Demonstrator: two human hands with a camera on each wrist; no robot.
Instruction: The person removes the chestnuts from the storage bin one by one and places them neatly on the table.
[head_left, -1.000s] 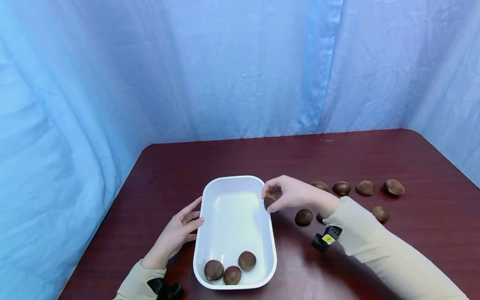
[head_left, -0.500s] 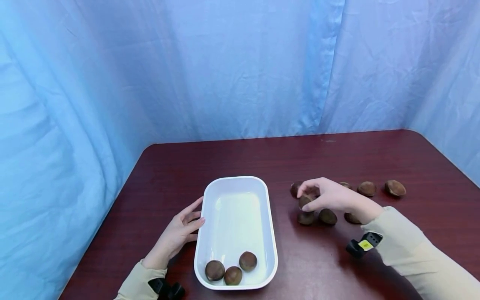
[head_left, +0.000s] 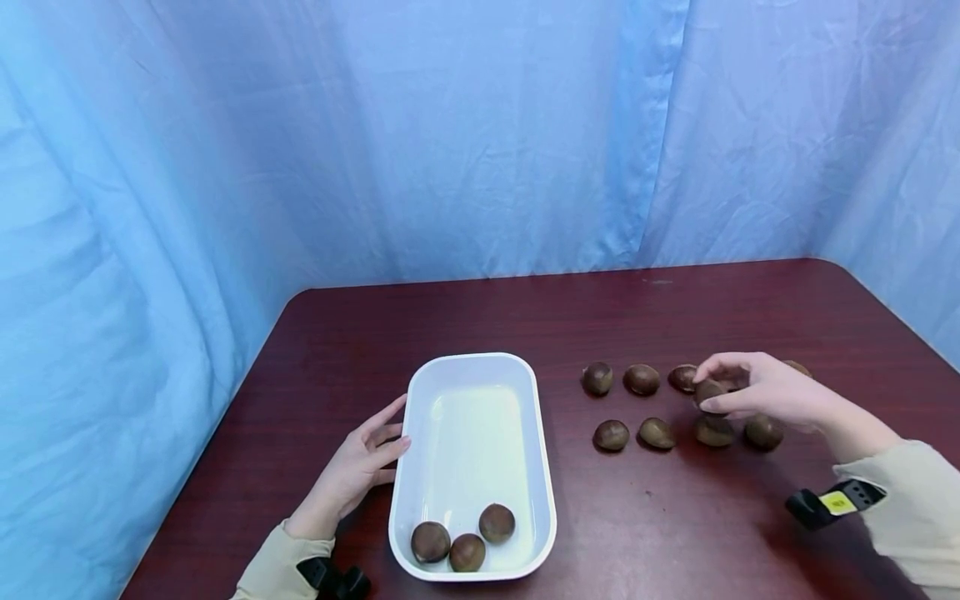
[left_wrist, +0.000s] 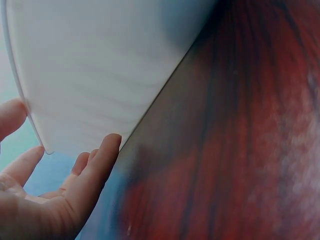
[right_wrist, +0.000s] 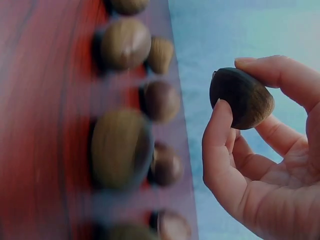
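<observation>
A white oblong tray (head_left: 471, 364) sits on the dark red table (head_left: 480, 317) with three brown chestnuts (head_left: 465, 537) at its near end. My left hand (head_left: 375, 446) rests with straight fingers against the tray's left rim; the left wrist view shows those fingers (left_wrist: 95, 165) at the tray's white wall (left_wrist: 90, 75). My right hand (head_left: 711, 392) pinches one chestnut (right_wrist: 242, 97) between thumb and fingers. It hovers just above two rows of loose chestnuts (head_left: 642, 379) lying on the table to the right of the tray.
The loose chestnuts lie in a back row (head_left: 597, 378) and a front row (head_left: 611, 435); one (head_left: 797, 367) is partly hidden behind my right hand. Blue curtains (head_left: 480, 133) close off the table's far and side edges.
My right hand has carried the pinched chestnut from the tray's far right rim rightwards to above the rows of chestnuts. The left hand and tray have not moved.
</observation>
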